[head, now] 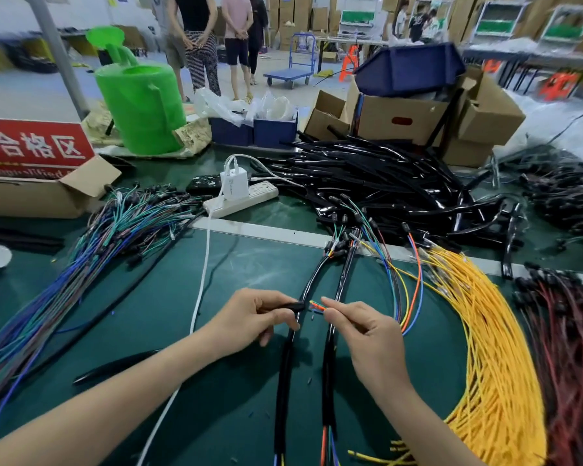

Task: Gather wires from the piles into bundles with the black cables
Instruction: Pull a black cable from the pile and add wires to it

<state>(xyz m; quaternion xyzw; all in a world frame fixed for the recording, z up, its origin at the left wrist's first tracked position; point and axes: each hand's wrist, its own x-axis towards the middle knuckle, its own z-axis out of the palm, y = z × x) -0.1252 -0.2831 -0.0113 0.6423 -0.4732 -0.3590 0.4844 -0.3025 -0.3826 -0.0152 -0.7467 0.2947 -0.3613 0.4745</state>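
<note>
Pinches a small bunch of coloured wire tips (315, 307) between thumb and forefinger of the right hand (367, 334). Points those tips leftward, just short of the open mouth of a black cable (292, 305), not yet inside. Grips that cable's end in the left hand (253, 317), fingers curled round it, long axis roughly level and in line with the tips. Keeps both hands close together above the green mat (236, 274), a narrow gap between mouth and tips. Probably calls for sliding the right hand left along that axis, with the left hand steady. Trails the wires' loop off to the right of the grip, near the yellow pile (492, 331). Works directly over two bundles (285, 381) already sleeved, well short of the black cable pile (384, 176) at the back
</note>
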